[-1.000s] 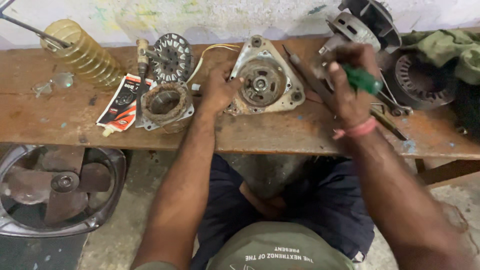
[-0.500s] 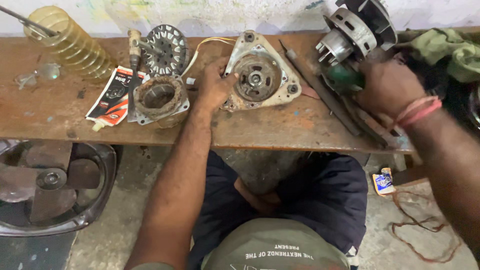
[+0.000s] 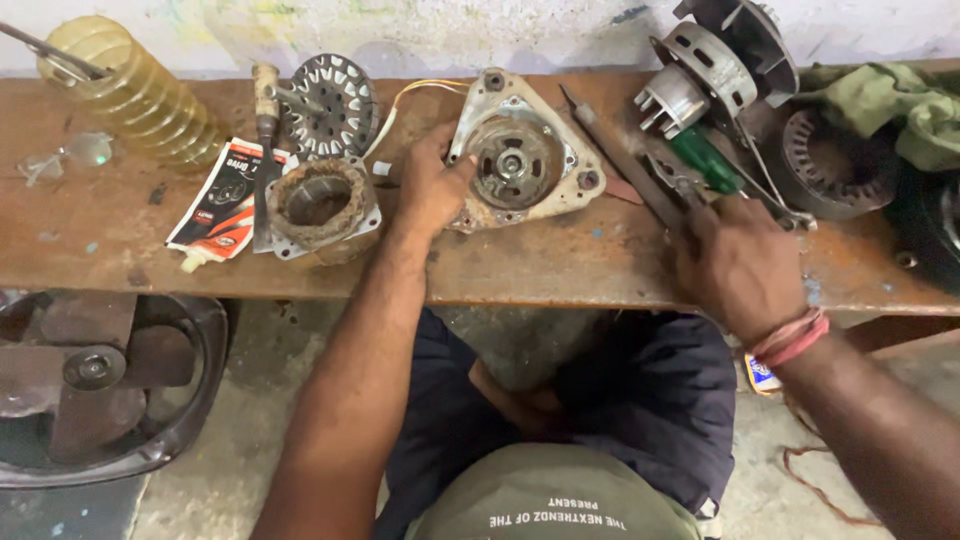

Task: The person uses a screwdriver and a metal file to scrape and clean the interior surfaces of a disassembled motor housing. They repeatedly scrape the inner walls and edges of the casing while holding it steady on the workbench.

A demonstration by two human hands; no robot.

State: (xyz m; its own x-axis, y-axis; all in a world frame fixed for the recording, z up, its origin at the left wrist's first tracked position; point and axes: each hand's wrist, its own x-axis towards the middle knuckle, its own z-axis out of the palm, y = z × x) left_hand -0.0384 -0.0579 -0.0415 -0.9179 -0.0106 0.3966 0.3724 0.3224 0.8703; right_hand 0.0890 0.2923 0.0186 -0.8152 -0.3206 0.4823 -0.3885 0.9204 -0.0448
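Now the left hand point(image 3: 432, 190) steadies the motor cover point(image 3: 520, 165); the right hand point(image 3: 735, 262), grip loose (holding nothing visible), could knock the green screwdriver point(image 3: 705, 160) at 12 o'clock off the tabletop point(image 3: 560, 270).

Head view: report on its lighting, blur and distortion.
Head view: even, soft light, with only a faint shadow under the left hand; the right hand is smeared by motion blur, while the motor cover and bench are sharp; wide-lens bending shows at the edges, where the fan looks stretched; mild glare on the ribbed bottle.
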